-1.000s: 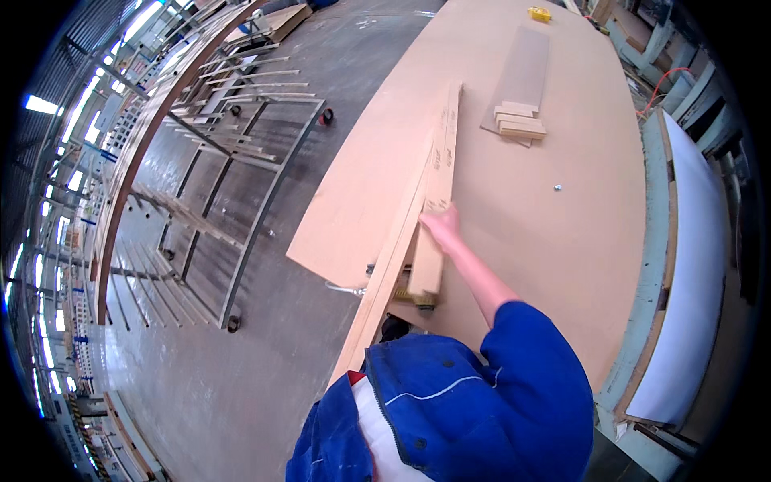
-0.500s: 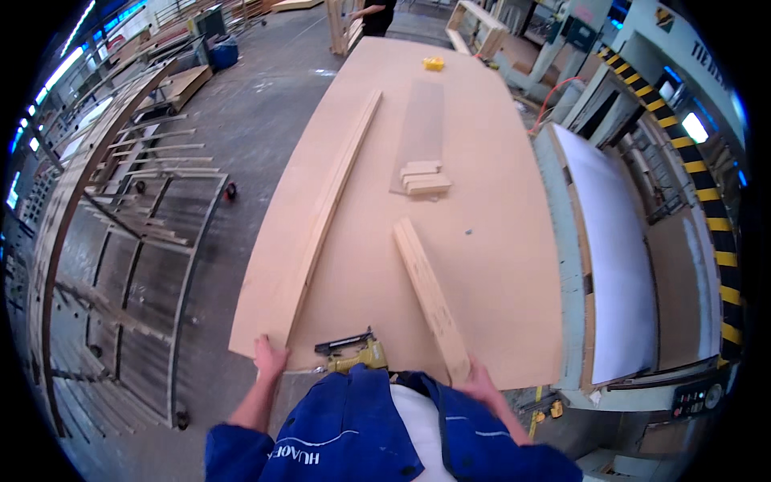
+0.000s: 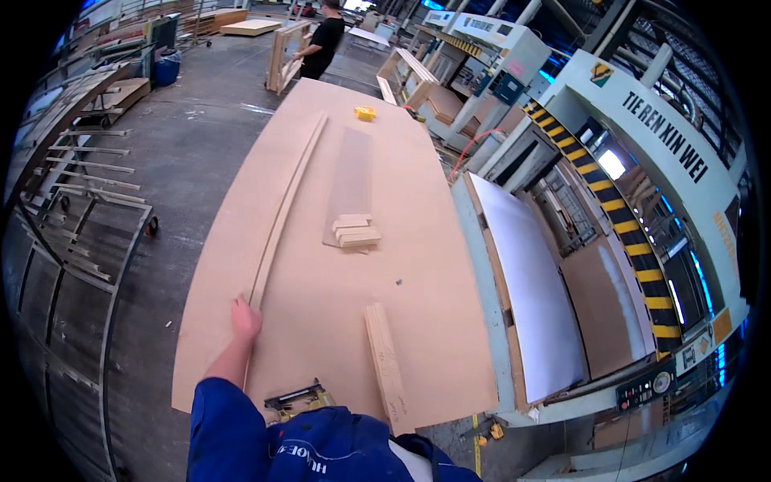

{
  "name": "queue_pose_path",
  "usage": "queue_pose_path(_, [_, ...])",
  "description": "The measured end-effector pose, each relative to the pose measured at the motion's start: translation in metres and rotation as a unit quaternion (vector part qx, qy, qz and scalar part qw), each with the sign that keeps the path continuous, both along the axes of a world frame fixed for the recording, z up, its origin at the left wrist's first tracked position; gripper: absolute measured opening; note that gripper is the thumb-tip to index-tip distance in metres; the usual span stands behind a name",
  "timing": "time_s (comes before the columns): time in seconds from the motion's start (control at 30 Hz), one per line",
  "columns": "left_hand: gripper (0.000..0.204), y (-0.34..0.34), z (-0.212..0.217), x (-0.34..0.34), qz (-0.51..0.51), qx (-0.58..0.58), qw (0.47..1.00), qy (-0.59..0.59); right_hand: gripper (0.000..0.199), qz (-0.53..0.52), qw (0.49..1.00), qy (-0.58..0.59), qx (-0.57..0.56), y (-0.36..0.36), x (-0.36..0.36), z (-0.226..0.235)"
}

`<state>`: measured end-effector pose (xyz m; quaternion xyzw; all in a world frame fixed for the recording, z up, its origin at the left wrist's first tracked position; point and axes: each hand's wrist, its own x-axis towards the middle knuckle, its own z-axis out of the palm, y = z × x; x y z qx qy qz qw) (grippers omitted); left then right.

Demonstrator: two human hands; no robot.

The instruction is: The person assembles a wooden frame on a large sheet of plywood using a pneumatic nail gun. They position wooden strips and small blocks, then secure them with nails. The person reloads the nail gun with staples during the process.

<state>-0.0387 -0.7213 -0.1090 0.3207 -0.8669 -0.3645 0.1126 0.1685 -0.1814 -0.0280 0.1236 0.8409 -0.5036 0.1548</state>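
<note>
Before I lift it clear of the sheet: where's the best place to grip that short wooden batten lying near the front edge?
Grip the short batten at its near end, from the front edge of the sheet. It lies flat, pointing away from you, its long sides bare.

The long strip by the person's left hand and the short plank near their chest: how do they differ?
The long strip is thin and runs far up the big board; the short plank is wider and much shorter. The left hand touches the strip's near end; no hand shows on the plank. Both are pale wood lying on the board.

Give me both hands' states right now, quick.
Left hand: on the near end of the long wooden strip; grip cannot be told.
Right hand: not in view.
</note>
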Motion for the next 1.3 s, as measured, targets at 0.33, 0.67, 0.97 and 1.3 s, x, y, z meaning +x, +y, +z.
queue_pose_path(0.33, [0.087, 0.043, 0.007, 0.401, -0.001, -0.127, 0.99, -0.055, 0.088, 0.004, 0.999, 0.009, 0.052, -0.008, -0.036, -0.026])
queue_pose_path(0.67, [0.036, 0.025, -0.064, 0.442, 0.021, -0.053, 0.995, -0.086, 0.091, 0.025, 0.997, 0.016, 0.07, -0.002, -0.037, -0.048])
queue_pose_path(0.97, [0.076, 0.012, 0.026, 0.181, -0.05, -0.032, 0.996, -0.066, 0.105, 0.038, 0.992, -0.016, 0.115, 0.012, 0.009, -0.056])
queue_pose_path(1.3, [0.092, -0.032, 0.051, -0.028, -0.096, -0.005, 0.992, -0.078, 0.104, 0.013, 0.993, -0.003, 0.116, -0.001, 0.028, -0.046])
